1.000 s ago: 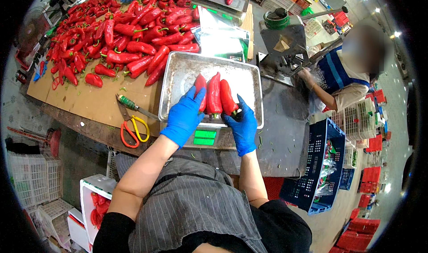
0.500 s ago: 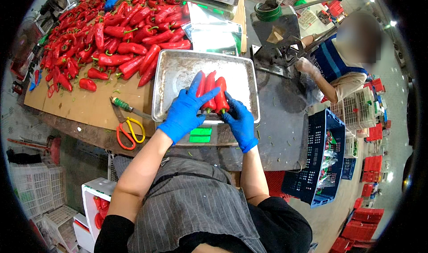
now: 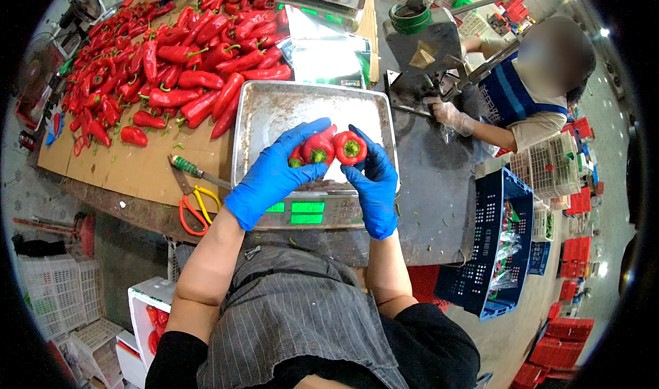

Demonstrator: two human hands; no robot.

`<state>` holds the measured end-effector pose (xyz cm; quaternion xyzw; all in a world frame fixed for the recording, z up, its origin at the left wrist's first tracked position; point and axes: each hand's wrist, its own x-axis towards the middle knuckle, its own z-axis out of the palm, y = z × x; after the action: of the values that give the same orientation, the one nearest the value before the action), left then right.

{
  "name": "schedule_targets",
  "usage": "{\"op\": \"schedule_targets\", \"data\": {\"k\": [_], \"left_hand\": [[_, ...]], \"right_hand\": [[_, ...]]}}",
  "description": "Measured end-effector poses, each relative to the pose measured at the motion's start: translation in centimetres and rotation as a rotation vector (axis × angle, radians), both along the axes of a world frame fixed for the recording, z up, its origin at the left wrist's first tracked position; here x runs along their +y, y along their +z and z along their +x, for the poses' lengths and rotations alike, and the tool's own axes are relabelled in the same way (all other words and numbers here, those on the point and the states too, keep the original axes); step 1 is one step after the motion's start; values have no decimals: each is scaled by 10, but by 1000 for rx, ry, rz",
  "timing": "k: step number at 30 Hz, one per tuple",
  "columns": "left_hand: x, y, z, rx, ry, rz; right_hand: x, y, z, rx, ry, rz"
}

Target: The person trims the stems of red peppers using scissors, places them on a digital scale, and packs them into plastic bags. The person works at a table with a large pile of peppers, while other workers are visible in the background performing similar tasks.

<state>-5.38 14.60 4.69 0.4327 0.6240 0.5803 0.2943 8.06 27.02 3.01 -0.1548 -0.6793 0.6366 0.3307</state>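
My left hand point(image 3: 278, 173), in a blue glove, wraps round two red peppers point(image 3: 316, 149), their green stem ends turned toward me. In my right hand point(image 3: 374, 183), also blue-gloved, a third red pepper point(image 3: 351, 148) is gripped between thumb and fingers, its stem end facing me. Both hands hold the peppers close together above the metal tray point(image 3: 264, 108) of a weighing scale. Below the tray's front edge the scale's green-lit display point(image 3: 307, 213) shows. How far the peppers' tips are from the tray is hidden.
A large heap of red peppers point(image 3: 199, 80) covers cardboard on the left. Scissors point(image 3: 198, 210) and a green-handled knife point(image 3: 195, 170) lie left of the scale. Shiny plastic bags point(image 3: 322, 53) lie behind it. A co-worker's gloved hand point(image 3: 453, 118) is at a metal device; a blue crate point(image 3: 484, 245) stands right.
The peppers lay on the tray under my hands; now they are lifted and tilted with stem ends toward me. The co-worker's hand has shifted left.
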Motion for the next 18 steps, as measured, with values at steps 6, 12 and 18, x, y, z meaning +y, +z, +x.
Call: {"op": "schedule_targets", "data": {"k": [6,12,18], "left_hand": [[-4,11,-1,-2,-12,-42],[4,-21,13,488,76,-278],[-11,-24,13,466,7,-163]], "right_hand": [[-1,4,0,1,-5,9],[18,-22,6,-199,13,287],[27,-30,28,-454,-6,486]]}}
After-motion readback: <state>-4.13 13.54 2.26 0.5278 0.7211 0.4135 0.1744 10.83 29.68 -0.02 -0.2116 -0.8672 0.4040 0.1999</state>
